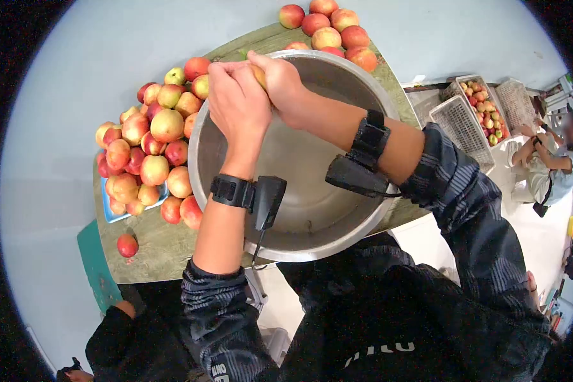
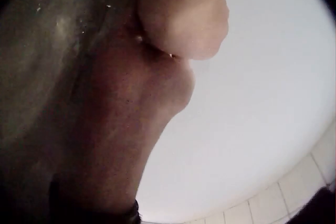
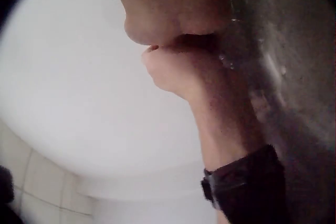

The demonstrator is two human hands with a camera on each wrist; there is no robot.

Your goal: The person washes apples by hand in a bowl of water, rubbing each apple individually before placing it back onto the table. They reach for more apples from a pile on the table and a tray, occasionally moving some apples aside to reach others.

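Head view, held fruit: one, yellow-orange, mostly hidden, set between the hands just above the basin's far-left rim; long axis cannot be told.
Left hand: one, on the fruit's left side, fingers bent over it.
Right hand: one, on its right side, thumb extended along it; fruit pressed between both hands, neither plainly nearer.
Basin: one, metal, wide, under the hands and forearms.
Left heap: red and yellow fruit, upward of twenty by my count, beside the basin, partly on one blue tray.
Lone fruit: one, red, nearer the table edge.
Far group: I count nine, some part-hidden by the rim.
Crates: three, on the right, one holding uncounted fruit.
Other people: two, one in a pale top, one in dark clothing.
Left wrist view, hands: two, meeting; fruit hidden, finger pose cannot be told.
Right wrist view, hands: two, touching; fruit hidden here too.
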